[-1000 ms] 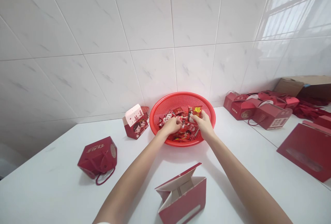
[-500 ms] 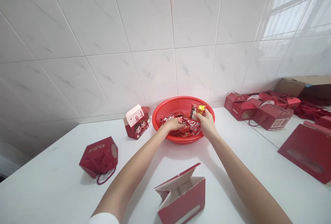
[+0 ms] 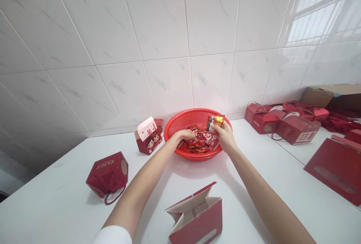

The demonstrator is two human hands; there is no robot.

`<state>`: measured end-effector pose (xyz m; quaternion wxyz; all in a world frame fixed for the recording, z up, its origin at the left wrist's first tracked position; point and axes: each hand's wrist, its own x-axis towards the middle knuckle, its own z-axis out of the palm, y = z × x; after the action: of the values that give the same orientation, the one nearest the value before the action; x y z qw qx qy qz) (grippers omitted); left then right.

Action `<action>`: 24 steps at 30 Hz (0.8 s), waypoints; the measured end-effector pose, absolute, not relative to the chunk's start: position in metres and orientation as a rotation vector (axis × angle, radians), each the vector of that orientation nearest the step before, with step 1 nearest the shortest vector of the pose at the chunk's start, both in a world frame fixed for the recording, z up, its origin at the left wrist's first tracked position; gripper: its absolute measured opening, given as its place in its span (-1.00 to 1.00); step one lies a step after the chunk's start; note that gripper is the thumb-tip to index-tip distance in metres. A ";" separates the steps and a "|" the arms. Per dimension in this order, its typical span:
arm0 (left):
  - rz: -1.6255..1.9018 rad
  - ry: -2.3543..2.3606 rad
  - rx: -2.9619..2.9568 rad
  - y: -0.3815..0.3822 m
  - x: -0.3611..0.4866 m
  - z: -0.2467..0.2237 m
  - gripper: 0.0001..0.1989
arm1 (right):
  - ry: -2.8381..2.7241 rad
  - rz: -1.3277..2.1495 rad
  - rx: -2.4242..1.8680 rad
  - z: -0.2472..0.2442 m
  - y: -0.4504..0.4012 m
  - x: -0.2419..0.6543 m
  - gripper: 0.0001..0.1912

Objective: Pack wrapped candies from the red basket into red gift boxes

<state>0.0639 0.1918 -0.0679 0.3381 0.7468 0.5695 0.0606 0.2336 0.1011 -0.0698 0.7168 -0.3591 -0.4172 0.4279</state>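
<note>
A red plastic basket (image 3: 197,157) by the tiled wall holds several red candy packets (image 3: 201,140). My left hand (image 3: 184,135) reaches into its left side with the fingers curled down among the packets; whatever they pinch is hidden. On the basket's right side, my right hand (image 3: 223,131) grips a red and gold packet (image 3: 216,120), raised above the others. Close in front of me stands an open red box (image 3: 199,221), its pale inside showing and its flaps spread.
Left of the basket are a pink-and-red box (image 3: 149,137) and a dark red box (image 3: 108,172) with a cord. Several red boxes (image 3: 297,129), a large red piece (image 3: 335,168) and a cardboard carton (image 3: 318,95) lie at the right.
My left hand has shifted slightly left within the basket, uncovering more packets. My right hand still holds the red and gold packet in nearly the same place. The basket sits slightly further left in view.
</note>
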 end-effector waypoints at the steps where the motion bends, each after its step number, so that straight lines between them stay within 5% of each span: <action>1: 0.191 1.463 1.920 0.190 0.062 -0.067 -0.88 | -0.919 0.962 -0.798 -0.069 0.100 0.233 -0.71; 24: 1.218 0.888 1.648 0.163 0.046 -0.060 -0.67 | -0.825 1.002 -0.795 -0.066 0.097 0.231 -0.69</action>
<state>0.0457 0.1633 -0.0598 0.4387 0.6631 0.3573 0.4901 0.2306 0.0971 -0.0661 0.7241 -0.3601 -0.3740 0.4540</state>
